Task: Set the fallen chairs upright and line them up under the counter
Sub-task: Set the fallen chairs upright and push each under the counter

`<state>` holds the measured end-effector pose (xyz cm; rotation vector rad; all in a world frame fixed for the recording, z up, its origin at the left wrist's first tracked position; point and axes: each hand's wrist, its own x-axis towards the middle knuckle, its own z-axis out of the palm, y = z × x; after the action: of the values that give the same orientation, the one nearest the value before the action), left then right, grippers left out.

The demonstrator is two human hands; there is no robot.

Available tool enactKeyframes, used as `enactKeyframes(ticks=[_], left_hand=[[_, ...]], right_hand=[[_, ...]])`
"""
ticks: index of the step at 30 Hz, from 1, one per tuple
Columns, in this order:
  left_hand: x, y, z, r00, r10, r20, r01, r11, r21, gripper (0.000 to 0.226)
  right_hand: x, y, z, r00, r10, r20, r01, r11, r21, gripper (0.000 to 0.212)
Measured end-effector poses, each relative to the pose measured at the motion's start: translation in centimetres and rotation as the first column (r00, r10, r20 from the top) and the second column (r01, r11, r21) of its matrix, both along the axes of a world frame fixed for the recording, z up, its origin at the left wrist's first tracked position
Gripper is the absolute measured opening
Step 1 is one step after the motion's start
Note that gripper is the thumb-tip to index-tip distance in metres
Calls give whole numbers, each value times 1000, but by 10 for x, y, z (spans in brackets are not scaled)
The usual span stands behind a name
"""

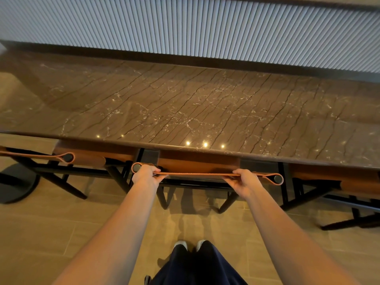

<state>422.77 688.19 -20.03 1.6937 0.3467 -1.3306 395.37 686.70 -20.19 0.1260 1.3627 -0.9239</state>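
1. Head view, looking down over both outstretched arms. The left hand [147, 174] is clenched on the backrest strap [197, 174] of the middle chair [197, 163], fingers curled over its top edge.
2. The right hand [243, 182] has the same grasp on the same strap, nearer its right end.
3. The strap is tan leather and runs roughly level between the two grips. It loops round a black post end outside each hand. The left loop [136, 167] touches the left hand, and the right loop [277, 179] sits just past the right hand.
4. The middle chair is upright. Its brown seat is just beyond the grips, tucked under the counter edge, and its black legs stand on the floor [61, 227] below the hands.
5. The counter [185, 103] is brown veined marble, above and beyond the grips. Its near edge overhangs the seat and shows small light reflections.
6. The left chair [86, 159] is to the left of the left grip, upright with its seat under the counter. Its strap end is near the held strap but apart from it.
7. The right chair [329, 174] is to the right of the right grip, upright with its seat under the counter. The frame edge cuts it off.
8. A round black base [18, 182] sits on the floor, well left of the grips.
9. A pale fluted wall panel [185, 27] is beyond the counter.
10. Below the grips, close to the camera, are dark trousers [197, 268] and white shoe tips [181, 244] on the tan tile.
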Motion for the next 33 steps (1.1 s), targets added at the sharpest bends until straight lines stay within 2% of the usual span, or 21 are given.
enactKeyframes(ticks=[2, 5, 10, 14, 18, 24, 28, 30, 33], left_hand=[[7, 0, 0, 1000, -15, -1, 15, 1000, 14, 36], [16, 0, 0, 999, -46, -8, 47, 998, 31, 24], [30, -7, -1, 998, -56, -23, 57, 998, 20, 38], [33, -10, -1, 998, -37, -51, 38, 999, 11, 39], [32, -6, -1, 997, -32, -70, 29, 999, -43, 31], [26, 7, 3, 995, -23, -101, 4, 983, -181, 36], [19, 20, 7, 986, 11, -165, -49, 973, -227, 25], [8, 28, 11, 985, -21, -172, -24, 967, -253, 17], [-18, 38, 20, 984, -114, -137, 68, 951, -302, 29]], right_hand=[[4, 1, -1, 1000, 5, -5, -5, 1000, 0, 38], [12, 1, -4, 1000, 0, 2, 0, 1000, -4, 42], [23, -2, -2, 1000, -16, 4, 16, 1000, -17, 50], [25, -8, -2, 1000, 8, 6, -8, 1000, 9, 47], [22, -8, -6, 998, 59, -15, -59, 998, 1, 41], [18, 5, -11, 981, 159, -107, -165, 985, -42, 26], [2, 25, -11, 982, 144, -126, -158, 981, -116, 28], [-6, 38, -8, 985, 121, -121, -141, 976, -167, 28], [-22, 59, 1, 984, 123, -128, -151, 960, -236, 29]])
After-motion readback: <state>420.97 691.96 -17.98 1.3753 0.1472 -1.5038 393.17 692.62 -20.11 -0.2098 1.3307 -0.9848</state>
